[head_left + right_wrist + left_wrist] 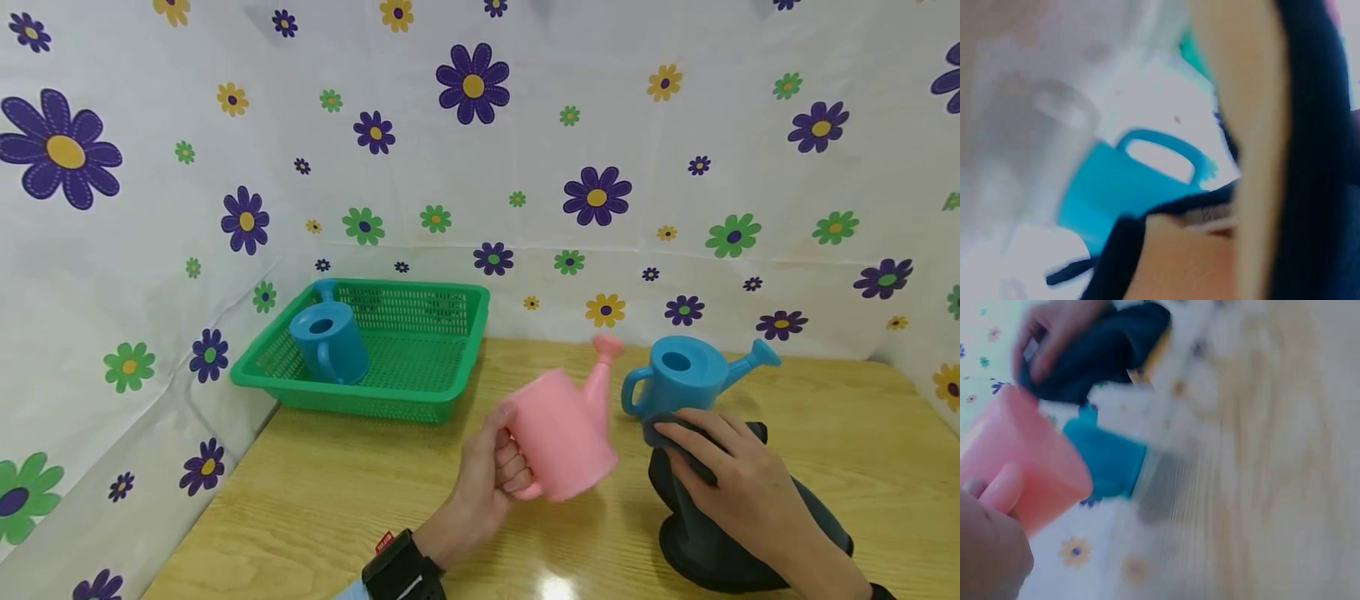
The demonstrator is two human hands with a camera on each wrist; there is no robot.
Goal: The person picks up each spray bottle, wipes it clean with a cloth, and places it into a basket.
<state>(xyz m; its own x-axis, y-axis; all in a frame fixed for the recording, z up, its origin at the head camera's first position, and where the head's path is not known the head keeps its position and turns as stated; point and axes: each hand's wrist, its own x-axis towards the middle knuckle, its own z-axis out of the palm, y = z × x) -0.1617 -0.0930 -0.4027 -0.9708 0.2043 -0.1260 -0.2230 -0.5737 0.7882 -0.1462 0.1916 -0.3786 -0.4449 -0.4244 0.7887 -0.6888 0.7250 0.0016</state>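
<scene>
My left hand [483, 471] grips a pink watering can [558, 437] by its handle, lifted above the table and tilted, spout up and to the right. In my right hand [742, 487] is a dark cloth [697, 546], pinched between thumb and fingers and hanging in folds below them. Just behind the cloth, a blue watering can [686, 379] stands upright on the table, its spout to the right; the cloth overlaps its lower part in the head view. The left wrist view shows the pink watering can [1054, 462] close up, with the cloth [1110, 350] beyond it.
A green plastic basket [360, 408] stands at the back left of the wooden table [300, 508], with a second blue watering can [337, 346] leaning inside its left end. A white flowered sheet [420, 167] hangs behind the table and along its left side.
</scene>
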